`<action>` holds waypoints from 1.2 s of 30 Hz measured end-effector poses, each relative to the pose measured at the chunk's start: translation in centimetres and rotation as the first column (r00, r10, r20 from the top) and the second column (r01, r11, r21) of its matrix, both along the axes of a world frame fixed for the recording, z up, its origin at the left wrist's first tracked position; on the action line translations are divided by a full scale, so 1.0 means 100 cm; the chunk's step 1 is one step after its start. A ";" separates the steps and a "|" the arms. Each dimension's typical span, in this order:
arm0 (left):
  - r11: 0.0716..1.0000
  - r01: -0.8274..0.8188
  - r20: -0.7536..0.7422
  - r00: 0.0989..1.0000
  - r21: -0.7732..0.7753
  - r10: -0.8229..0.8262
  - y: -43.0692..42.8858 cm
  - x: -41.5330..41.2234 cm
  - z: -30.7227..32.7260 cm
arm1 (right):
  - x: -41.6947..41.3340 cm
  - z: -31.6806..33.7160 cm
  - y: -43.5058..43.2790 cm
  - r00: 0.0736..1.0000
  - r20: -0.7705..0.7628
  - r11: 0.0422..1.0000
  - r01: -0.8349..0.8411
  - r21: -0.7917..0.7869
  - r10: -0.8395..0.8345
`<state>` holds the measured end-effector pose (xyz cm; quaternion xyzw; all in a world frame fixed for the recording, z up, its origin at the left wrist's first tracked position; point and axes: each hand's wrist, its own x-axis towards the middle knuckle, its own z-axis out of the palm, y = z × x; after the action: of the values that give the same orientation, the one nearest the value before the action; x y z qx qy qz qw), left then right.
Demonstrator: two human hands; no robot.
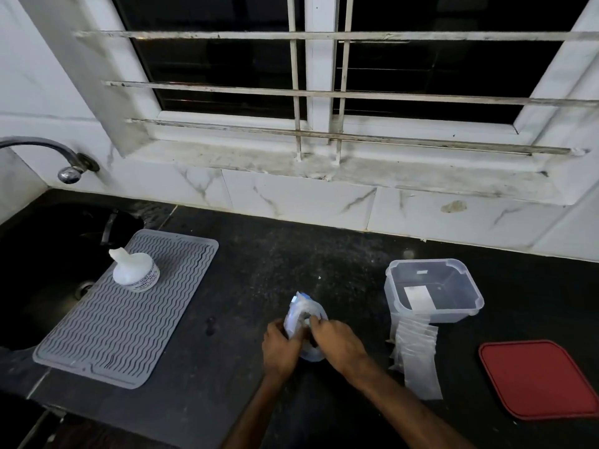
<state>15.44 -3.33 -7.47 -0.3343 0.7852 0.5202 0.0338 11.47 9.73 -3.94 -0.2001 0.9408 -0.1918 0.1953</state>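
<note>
Head view: both hands meet at 6 o'clock over the dark counter (pixel 275 254). Left hand (pixel 280 348) and right hand (pixel 337 343) each have fingers curled tight on a clear pouch (pixel 299 312) with blue trim, held between them; its print is unreadable. At 9 o'clock a white bottle (pixel 136 270) stands on a grey mat (pixel 113 335), label text too small to read. At 3 o'clock sits a clear tub (pixel 393 296). Sachets (pixel 418 364) lie below it, with a red lid (pixel 538 380) at 4 o'clock.
</note>
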 end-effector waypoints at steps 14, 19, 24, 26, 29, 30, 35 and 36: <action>0.893 -0.239 0.146 0.969 0.382 0.197 -0.010 -0.001 -0.015 | -0.011 -0.011 -0.008 0.994 -0.066 0.945 -0.057 0.323 0.082; 0.764 -0.286 0.098 0.954 0.579 0.283 -0.005 -0.010 -0.008 | -0.017 -0.012 -0.007 0.999 -0.010 0.970 0.033 0.242 -0.032; 0.714 -0.308 0.070 0.937 0.629 0.342 0.001 -0.011 -0.002 | -0.021 -0.013 -0.001 0.980 0.119 0.983 0.150 0.101 -0.162; 0.725 -0.301 0.081 0.943 0.620 0.322 -0.001 -0.011 -0.003 | -0.024 -0.019 0.001 0.958 0.187 0.976 0.211 0.060 -0.218; 0.766 -0.261 0.070 0.959 0.588 0.274 -0.005 -0.012 -0.004 | -0.026 -0.018 0.003 0.939 0.242 0.969 0.244 0.030 -0.244; 0.783 -0.248 0.062 0.963 0.571 0.261 -0.005 -0.011 -0.002 | -0.025 -0.016 0.004 0.935 0.251 0.967 0.253 0.021 -0.250; 0.804 -0.128 0.040 0.991 0.580 0.129 -0.001 0.001 0.013 | -0.025 -0.021 0.003 0.904 0.307 0.949 0.316 -0.010 -0.298; 0.799 -0.110 0.067 0.994 0.591 0.087 0.003 0.006 0.017 | -0.025 -0.020 0.003 0.894 0.329 0.945 0.326 -0.017 -0.303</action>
<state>16.00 -3.03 -5.81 -0.3567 0.5637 0.7346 0.1237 8.97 10.07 -5.96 -0.0181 0.9085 -0.2846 0.3055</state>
